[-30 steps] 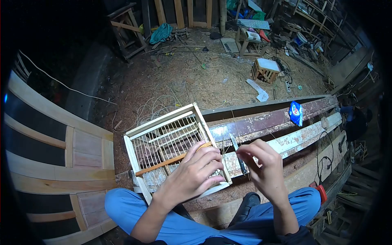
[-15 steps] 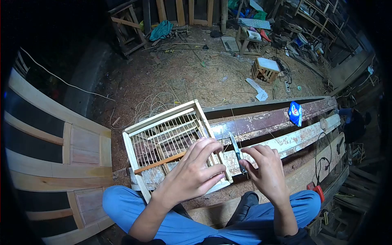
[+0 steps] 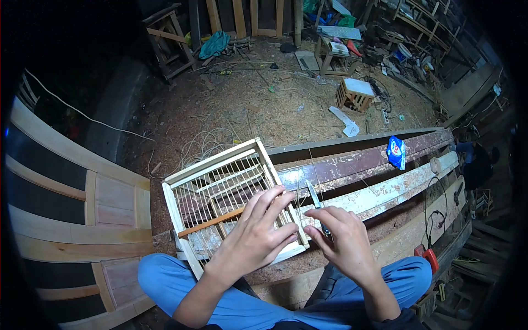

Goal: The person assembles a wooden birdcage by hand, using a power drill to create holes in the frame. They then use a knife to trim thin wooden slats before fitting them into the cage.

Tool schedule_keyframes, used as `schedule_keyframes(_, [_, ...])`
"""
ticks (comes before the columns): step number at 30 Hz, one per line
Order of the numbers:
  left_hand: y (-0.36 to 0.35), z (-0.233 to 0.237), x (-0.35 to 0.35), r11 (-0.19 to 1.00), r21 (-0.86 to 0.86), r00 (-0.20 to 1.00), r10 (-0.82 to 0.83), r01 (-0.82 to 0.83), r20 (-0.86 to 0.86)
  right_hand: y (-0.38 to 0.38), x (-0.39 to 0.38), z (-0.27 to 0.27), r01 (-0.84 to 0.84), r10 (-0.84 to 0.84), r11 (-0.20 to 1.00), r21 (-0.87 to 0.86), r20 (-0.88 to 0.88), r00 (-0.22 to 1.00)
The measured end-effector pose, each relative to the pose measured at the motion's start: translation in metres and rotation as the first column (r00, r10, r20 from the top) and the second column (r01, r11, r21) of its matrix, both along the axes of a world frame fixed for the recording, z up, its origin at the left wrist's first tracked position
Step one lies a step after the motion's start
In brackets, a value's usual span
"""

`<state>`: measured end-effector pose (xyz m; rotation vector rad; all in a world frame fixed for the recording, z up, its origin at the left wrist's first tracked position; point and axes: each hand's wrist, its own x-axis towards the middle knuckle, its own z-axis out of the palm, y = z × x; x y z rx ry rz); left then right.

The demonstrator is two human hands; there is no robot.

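A bamboo-barred wooden cage stands tilted in front of me, with a brown crosspiece across its bars. My left hand is over the cage's near right part, fingers curved and apart beside its right rail; I see nothing between them. Just right of the cage, my right hand hovers by a small knife, thumb and forefinger apart. The knife's blade points away from me, and the hand partly hides its dark handle. Thin sticks or wires show between the hands, too fine to tell whether one is held.
Worn painted planks run to the right, bearing a blue packet. A wooden door panel lies at left. A red tool with a cord is by my right knee. A slatted stool stands on the littered floor.
My right hand has moved left, nearer the cage and over more of the knife handle. My left hand has shifted slightly left. The whole view has moved a little; the knife stays in place.
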<state>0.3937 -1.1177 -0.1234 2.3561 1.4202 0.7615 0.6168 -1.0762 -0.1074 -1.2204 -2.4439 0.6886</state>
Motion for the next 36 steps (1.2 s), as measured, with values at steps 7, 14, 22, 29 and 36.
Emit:
schedule_keyframes(7, [0.0, -0.002, 0.003, 0.999, 0.033, 0.999, 0.017, -0.019, 0.043, -0.001, -0.003, 0.014, -0.001, -0.049, 0.941, -0.338, -0.138, 0.989])
schedule_keyframes(14, [-0.001, -0.004, 0.005, 0.999, 0.038, 0.999, 0.034, -0.035, 0.027, 0.002, 0.001, 0.016, -0.104, 0.058, 0.913, -0.394, -0.127, 0.99])
schedule_keyframes(22, [-0.003, 0.002, -0.007, 0.995, -0.052, 0.986, 0.091, -0.084, 0.14, -0.003, -0.009, -0.008, -0.087, 0.013, 0.92, -0.382, -0.192, 0.981])
schedule_keyframes(29, [-0.023, 0.03, -0.041, 0.953, -0.031, 0.946, 0.293, -0.3, -0.141, 0.002, -0.022, 0.001, -0.04, -0.075, 0.889, -0.456, -0.231, 0.97])
schedule_keyframes(36, [-0.028, 0.02, -0.066, 0.912, -0.037, 0.904, 0.41, -0.408, 0.121, 0.005, -0.042, 0.002, -0.035, -0.116, 0.875, -0.483, -0.279, 0.953])
